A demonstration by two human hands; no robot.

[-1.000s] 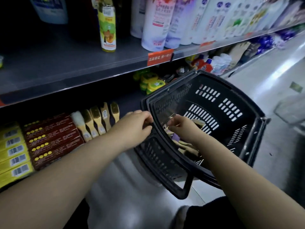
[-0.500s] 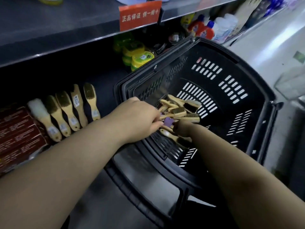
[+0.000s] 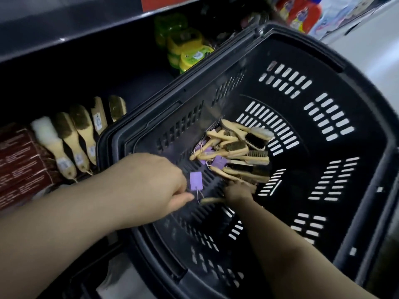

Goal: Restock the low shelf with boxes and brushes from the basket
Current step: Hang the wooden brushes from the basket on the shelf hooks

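A black basket (image 3: 287, 42) leans against the low shelf (image 3: 133, 91). Several wooden brushes (image 3: 239, 149) with purple tags lie piled in its bottom. My right hand (image 3: 237, 192) reaches into the basket and grips one brush by its handle (image 3: 210, 200), just below the pile. A purple tag (image 3: 195, 180) on a string hangs off that handle's end. My left hand (image 3: 155, 184) is inside the basket's near wall, with its thumb right beside the tag and string. Its fingers are hidden behind the back of the hand. A row of brushes (image 3: 73, 137) lies on the low shelf beside dark red boxes (image 3: 21, 162).
Green and yellow containers (image 3: 185, 50) stand on the low shelf behind the basket. Red bottles (image 3: 300, 11) stand further right. An upper shelf edge (image 3: 64, 33) overhangs the low one. Pale floor (image 3: 380, 52) shows at the right.
The view has dropped and closed in on the basket. My right hand has pulled one brush out of the pile towards me. My left hand has moved down beside its purple tag.
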